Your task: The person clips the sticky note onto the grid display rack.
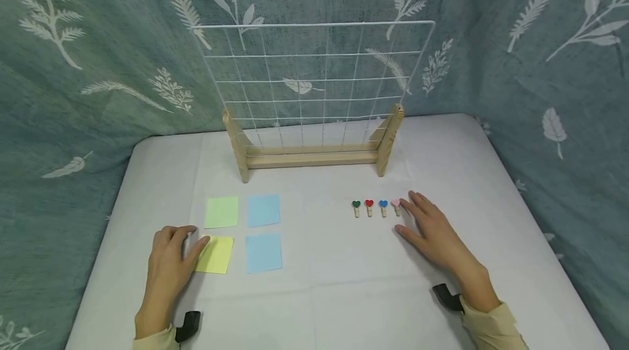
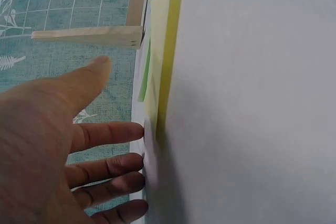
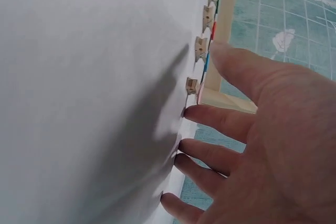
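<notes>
Four sticky notes lie at the table's left: green (image 1: 221, 212), blue (image 1: 263, 209), yellow (image 1: 216, 254) and a second blue (image 1: 263, 252). My left hand (image 1: 172, 251) rests flat beside the yellow note (image 2: 163, 66), fingertips (image 2: 137, 129) on the table at its near edge and thumb by its corner. To the right stands a row of small wooden clips with heart heads: green (image 1: 356, 207), red (image 1: 369, 206), blue (image 1: 383, 206), pink (image 1: 396, 205). My right hand (image 1: 425, 224) lies flat with straight fingers (image 3: 210, 116), its index tip next to the pink clip (image 3: 191, 85). Neither hand holds anything.
A white wire grid (image 1: 314, 77) stands upright in a wooden stand (image 1: 309, 158) at the back middle of the white table (image 1: 344, 295). Teal leaf-print cloth (image 1: 98, 66) hangs behind and at both sides. Black wrist mounts (image 1: 189, 324) sit near the front edge.
</notes>
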### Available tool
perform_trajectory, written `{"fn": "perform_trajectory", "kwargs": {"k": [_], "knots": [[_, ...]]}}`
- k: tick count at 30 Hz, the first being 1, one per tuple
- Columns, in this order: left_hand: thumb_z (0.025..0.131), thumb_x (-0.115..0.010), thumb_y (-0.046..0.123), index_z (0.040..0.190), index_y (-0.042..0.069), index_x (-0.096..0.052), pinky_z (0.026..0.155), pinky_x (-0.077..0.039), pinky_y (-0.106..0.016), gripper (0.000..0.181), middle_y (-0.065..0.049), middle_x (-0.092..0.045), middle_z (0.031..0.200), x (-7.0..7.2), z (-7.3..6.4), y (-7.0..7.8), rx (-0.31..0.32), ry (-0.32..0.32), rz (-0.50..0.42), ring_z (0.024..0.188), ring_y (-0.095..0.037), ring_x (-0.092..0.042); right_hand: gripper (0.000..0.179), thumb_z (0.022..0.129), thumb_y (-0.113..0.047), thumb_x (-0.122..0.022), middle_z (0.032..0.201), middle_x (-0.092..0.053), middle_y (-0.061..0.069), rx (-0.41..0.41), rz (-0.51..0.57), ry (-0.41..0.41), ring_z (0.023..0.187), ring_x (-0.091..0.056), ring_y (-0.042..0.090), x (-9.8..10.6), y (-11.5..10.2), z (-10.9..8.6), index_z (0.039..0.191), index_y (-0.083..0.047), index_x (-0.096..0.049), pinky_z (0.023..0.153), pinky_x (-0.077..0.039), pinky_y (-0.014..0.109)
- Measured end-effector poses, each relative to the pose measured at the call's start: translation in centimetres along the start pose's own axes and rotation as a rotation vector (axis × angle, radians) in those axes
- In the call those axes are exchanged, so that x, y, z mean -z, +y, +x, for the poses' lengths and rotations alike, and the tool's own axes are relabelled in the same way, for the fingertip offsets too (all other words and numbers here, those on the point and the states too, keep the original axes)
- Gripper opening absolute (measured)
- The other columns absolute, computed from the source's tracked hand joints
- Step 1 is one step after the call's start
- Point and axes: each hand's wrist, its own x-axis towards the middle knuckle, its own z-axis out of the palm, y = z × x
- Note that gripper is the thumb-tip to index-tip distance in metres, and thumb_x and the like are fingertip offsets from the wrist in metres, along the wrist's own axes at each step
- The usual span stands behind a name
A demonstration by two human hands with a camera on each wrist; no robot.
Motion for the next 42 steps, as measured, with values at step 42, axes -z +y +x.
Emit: {"fn": "perform_trajectory", "kwargs": {"k": [42], "knots": [[0.072, -0.098, 0.015, 0.121, 0.0, -0.064, 0.076, -0.039, -0.037, 0.061, -0.015, -0.06, 0.101, -0.7, 1.1, 1.8, 0.156, -0.157, -0.165, 0.088, -0.027, -0.051, 0.04, 0.085, -0.003, -0.086, 0.137, -0.066, 0.02, 0.043, 0.138, 0.181, 0.134, -0.053, 0.042, -1.6, -1.3, 2.1, 0.123, -0.001, -0.073, 0.107, -0.041, 0.065]]}}
